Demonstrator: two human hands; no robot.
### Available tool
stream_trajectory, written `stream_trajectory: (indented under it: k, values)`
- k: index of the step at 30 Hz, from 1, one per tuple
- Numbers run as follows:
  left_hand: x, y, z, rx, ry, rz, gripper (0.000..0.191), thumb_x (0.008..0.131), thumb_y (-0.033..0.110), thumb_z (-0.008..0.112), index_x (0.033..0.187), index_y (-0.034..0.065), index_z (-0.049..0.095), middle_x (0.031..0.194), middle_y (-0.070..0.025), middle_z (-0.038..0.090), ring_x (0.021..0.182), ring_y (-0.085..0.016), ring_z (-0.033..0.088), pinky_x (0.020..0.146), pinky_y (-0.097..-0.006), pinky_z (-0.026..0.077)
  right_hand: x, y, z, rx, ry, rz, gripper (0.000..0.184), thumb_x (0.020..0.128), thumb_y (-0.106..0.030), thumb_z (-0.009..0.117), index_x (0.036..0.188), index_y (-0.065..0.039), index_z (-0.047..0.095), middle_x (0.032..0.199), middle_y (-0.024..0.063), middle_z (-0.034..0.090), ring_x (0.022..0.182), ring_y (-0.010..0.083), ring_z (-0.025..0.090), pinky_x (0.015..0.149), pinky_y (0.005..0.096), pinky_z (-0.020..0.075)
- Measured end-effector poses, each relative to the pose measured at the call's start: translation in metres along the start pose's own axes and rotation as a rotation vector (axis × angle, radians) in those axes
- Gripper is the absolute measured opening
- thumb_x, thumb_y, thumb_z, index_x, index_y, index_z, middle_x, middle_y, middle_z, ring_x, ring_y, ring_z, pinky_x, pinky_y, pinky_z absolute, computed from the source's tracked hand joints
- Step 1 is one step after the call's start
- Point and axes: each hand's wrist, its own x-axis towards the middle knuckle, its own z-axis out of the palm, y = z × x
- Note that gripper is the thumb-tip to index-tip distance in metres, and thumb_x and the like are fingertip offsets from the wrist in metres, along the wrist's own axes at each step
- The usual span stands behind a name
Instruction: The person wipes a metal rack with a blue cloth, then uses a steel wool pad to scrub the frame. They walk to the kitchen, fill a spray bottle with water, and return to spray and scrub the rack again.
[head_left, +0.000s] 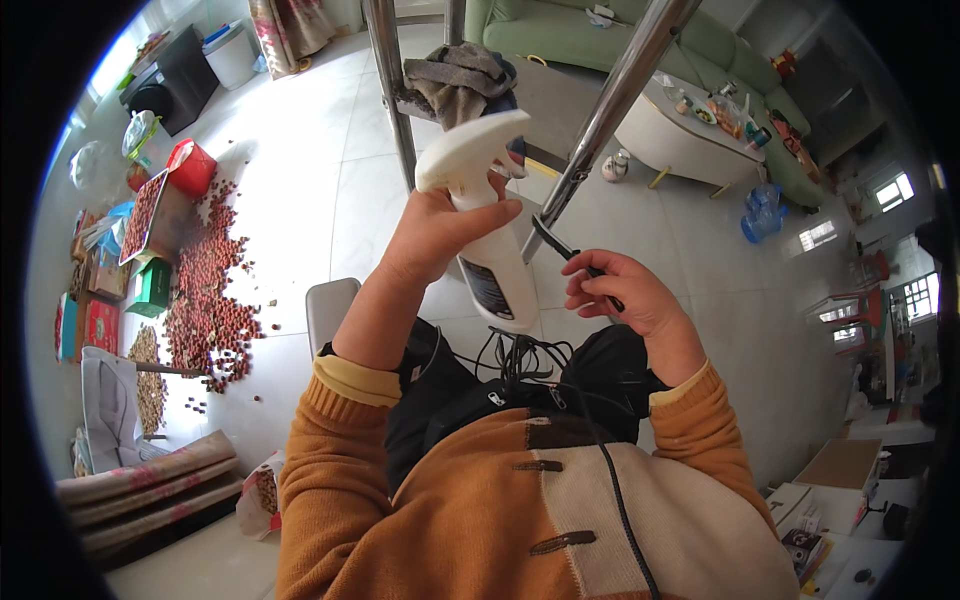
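Note:
My left hand (435, 232) grips a white plastic spray bottle (499, 281) around the neck below its trigger head. The bottle tilts over my lap and has a dark label with writing. In my right hand (630, 292), a slim black-handled tool (559, 241) is pinched between thumb and fingers; its kind is unclear. The tool's angled head is beside a shiny metal tube leg (600, 124) of a stand or ladder; whether they touch, I cannot tell. Behind the bottle's head, a crumpled grey cloth (461, 79) lies on a step between the metal legs.
A tangle of black cable (517, 352) lies over my lap. Reddish-brown nuts or fruits (210, 277) cover the floor at left, near a red bucket (191, 169). A white oval coffee table (667, 139) and a green sofa (555, 37) stand ahead; blue water bottles (763, 212) are at right.

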Motion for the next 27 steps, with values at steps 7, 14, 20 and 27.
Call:
stream_trajectory:
  k: [7, 14, 20, 27]
  values:
    - [0.004, -0.011, -0.012, 0.163, -0.015, -0.062, 0.049, 0.077, 0.012, 0.079, 0.123, 0.0089, 0.061, 0.109, -0.0063, 0.065, 0.1, -0.019, 0.061, 0.089, -0.0353, 0.049, -0.066, -0.013, -0.025, -0.078, 0.043, -0.079, 0.017, 0.096, -0.011, 0.05, 0.106, -0.006, 0.063, 0.087, -0.0009, 0.061, 0.076, 0.0088, 0.065, 0.067, 0.0229, 0.0531]
    - [0.026, -0.019, -0.012, 0.29, -0.124, -0.044, 0.034, 0.083, 0.023, 0.077, 0.112, 0.0093, 0.067, 0.101, -0.0031, 0.067, 0.095, -0.015, 0.061, 0.086, -0.0334, 0.048, -0.075, -0.046, -0.029, -0.109, 0.365, -0.506, 0.018, 0.101, -0.014, 0.048, 0.106, -0.006, 0.064, 0.084, -0.003, 0.059, 0.074, 0.0076, 0.063, 0.067, 0.0215, 0.051]
    - [0.037, -0.02, 0.001, 0.412, -0.007, -0.037, 0.034, 0.083, 0.033, 0.078, 0.104, 0.008, 0.068, 0.09, -0.002, 0.067, 0.083, -0.013, 0.062, 0.077, -0.0306, 0.05, -0.058, -0.051, -0.022, -0.082, 0.325, -0.52, 0.017, 0.1, -0.014, 0.05, 0.108, -0.006, 0.063, 0.086, -0.0024, 0.059, 0.075, 0.0083, 0.064, 0.068, 0.022, 0.0513]
    - [0.054, -0.013, 0.008, 0.62, -0.089, -0.11, 0.045, 0.078, 0.041, 0.08, 0.103, 0.005, 0.07, 0.087, -0.005, 0.071, 0.08, -0.015, 0.066, 0.075, -0.0298, 0.052, -0.054, -0.03, -0.028, -0.028, 0.29, -0.49, 0.017, 0.1, -0.015, 0.05, 0.109, -0.006, 0.062, 0.085, -0.0023, 0.059, 0.075, 0.0085, 0.063, 0.068, 0.0234, 0.0508]
